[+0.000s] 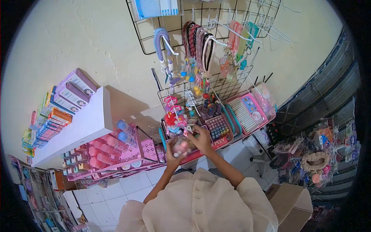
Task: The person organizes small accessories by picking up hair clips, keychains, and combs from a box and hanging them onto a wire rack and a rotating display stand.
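Note:
Near the middle of the view, my left hand [172,154] is wrapped round a clear pack of pink and white round pieces [181,147]. My right hand [200,139] is closed on a small white and pink figure [188,130], just above and right of the pack. Both hands are over the front of the shelf trays. Behind them hang red, blue and pink plush trinkets [174,121]. Right of my right hand is a tray with rows of small coloured items [218,127].
A black wire rack [180,29] with lanyards [191,38] hangs on the wall. Left stand a white shelf [92,112] with boxes and a pink rack [148,149] with bottles. A pink basket [251,112] is at right. A cardboard box [291,205] sits lower right.

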`<control>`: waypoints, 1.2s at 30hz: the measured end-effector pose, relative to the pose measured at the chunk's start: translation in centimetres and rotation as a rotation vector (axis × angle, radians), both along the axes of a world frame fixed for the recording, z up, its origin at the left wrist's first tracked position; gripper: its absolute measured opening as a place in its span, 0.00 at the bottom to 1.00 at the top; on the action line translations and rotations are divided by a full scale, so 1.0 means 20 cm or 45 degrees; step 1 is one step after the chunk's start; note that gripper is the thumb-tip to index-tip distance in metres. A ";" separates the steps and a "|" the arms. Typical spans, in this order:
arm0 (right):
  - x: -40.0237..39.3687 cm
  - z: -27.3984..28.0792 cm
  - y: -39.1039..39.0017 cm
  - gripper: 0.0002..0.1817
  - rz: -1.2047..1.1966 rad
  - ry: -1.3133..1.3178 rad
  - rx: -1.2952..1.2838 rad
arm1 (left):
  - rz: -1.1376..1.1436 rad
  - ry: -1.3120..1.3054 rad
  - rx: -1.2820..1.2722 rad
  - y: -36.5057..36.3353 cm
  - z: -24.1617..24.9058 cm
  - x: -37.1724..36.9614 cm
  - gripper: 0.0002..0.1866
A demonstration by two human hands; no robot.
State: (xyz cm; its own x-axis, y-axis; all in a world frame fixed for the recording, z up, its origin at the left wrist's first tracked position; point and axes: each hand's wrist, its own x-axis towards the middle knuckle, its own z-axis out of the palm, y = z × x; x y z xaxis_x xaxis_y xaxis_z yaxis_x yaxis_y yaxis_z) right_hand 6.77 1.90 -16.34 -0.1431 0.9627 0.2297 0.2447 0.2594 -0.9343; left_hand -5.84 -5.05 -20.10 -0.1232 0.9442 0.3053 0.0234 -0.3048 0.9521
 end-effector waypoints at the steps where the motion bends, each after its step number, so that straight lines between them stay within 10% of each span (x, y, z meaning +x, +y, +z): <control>1: -0.02 0.00 0.00 0.10 -0.057 -0.035 0.129 | 0.027 -0.035 -0.029 0.02 0.03 0.02 0.35; 5: -0.06 0.06 0.00 0.09 -0.063 -0.405 0.220 | 0.157 0.441 -0.034 0.08 0.02 0.05 0.28; 11: -0.07 0.04 0.02 0.10 0.196 0.363 0.075 | 0.284 0.066 -0.118 0.13 0.09 0.05 0.17; 36: -0.20 -0.11 0.28 0.12 0.034 0.228 0.142 | 0.435 -0.240 -0.129 0.45 -0.08 -0.03 0.11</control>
